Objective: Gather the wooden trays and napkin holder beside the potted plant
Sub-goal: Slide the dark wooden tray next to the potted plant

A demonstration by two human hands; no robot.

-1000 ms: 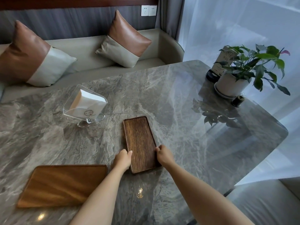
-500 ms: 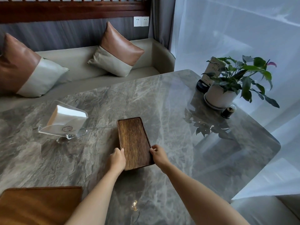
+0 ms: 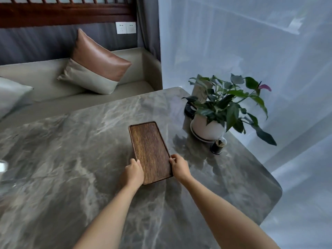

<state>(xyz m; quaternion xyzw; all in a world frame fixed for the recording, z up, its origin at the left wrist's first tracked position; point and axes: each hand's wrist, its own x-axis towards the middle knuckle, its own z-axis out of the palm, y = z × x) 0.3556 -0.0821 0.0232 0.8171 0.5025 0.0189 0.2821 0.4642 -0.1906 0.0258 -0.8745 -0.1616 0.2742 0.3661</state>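
Observation:
A small dark wooden tray (image 3: 150, 150) lies lengthwise over the marble table (image 3: 75, 159), its far end close to the potted plant (image 3: 210, 126). My left hand (image 3: 133, 172) grips its near left edge and my right hand (image 3: 179, 167) grips its near right edge. The plant has green leaves and a white pot on a saucer, to the right of the tray. Only a sliver of the clear napkin holder (image 3: 2, 167) shows at the far left edge. The larger tray is out of view.
A small dark jar (image 3: 217, 146) stands in front of the pot and a black round object (image 3: 188, 110) behind it. The table's rounded right edge (image 3: 276, 191) is near a sheer curtain. A bench with cushions (image 3: 97, 65) lies beyond the table.
Both hands have carried the small tray forward and right, toward the plant. The view swung right, so the napkin holder slid to the left edge and the larger tray left the frame.

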